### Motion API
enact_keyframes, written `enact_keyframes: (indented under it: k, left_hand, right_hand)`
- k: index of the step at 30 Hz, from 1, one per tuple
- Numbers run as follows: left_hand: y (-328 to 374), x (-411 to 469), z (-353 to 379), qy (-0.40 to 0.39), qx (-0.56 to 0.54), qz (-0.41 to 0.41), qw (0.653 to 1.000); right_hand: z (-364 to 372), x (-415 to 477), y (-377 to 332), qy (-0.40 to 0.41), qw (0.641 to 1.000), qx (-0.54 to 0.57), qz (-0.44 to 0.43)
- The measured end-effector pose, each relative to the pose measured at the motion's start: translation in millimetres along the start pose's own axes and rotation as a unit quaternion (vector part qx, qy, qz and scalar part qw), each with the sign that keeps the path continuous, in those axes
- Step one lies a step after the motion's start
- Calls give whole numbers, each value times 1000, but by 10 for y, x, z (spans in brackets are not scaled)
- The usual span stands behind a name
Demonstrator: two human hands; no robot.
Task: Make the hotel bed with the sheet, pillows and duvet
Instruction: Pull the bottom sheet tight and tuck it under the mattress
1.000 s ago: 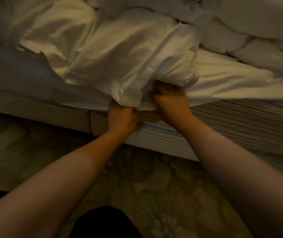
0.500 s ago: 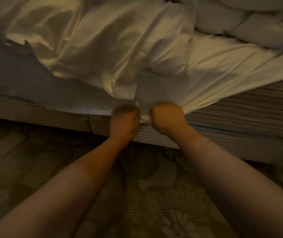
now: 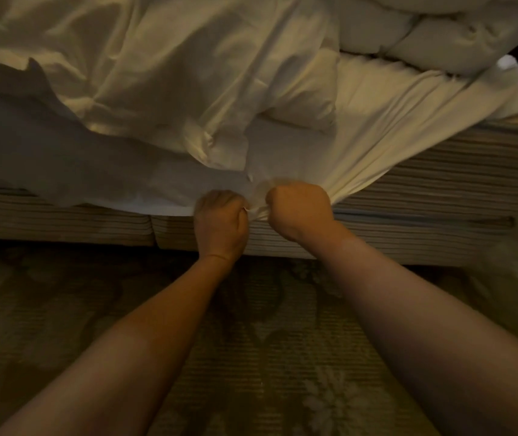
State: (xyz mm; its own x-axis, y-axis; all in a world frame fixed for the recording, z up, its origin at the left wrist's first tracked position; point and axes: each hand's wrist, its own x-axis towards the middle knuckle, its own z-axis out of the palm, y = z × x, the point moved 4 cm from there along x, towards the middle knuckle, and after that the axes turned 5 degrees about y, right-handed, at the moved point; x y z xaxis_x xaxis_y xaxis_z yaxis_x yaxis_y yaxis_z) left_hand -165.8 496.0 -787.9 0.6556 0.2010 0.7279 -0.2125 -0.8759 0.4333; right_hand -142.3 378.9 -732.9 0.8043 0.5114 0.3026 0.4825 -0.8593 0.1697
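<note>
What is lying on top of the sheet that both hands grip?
A crumpled white cover lies on the sheet, with a quilted duvet farther back. They hide the sheet beneath them, so anything buried under them cannot be seen.

1. Sheet (image 3: 393, 127): white, pulled in taut creases over the bed edge. Its hem is bunched and gripped by the left hand (image 3: 221, 223) and the right hand (image 3: 298, 209).
2. Cream bedding (image 3: 157, 73): glossy and crumpled, heaped beyond the left hand. One corner droops just above both hands.
3. Duvet (image 3: 440, 36): white, puffy and quilted, lying on the sheet well beyond the right hand.
</note>
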Motion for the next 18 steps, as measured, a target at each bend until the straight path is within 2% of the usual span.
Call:
enact_keyframes:
  k: [6,12,16,18]
  left_hand:
    - [-106,-13,40,-45,-7,9,999]
    - [-183,-6,113,-44,-8,4,999]
    - [-217,18,227,-34,-7,-31,999]
    - [-232,49,285,-30,-13,-44,999]
  right_hand:
    - [55,69,-2,-7,999,-6,33]
    - [138,162,20,-29,999,-8,36]
    - [218,192,33,101,995,-7,26]
    - [331,185,59,112,993,-5,38]
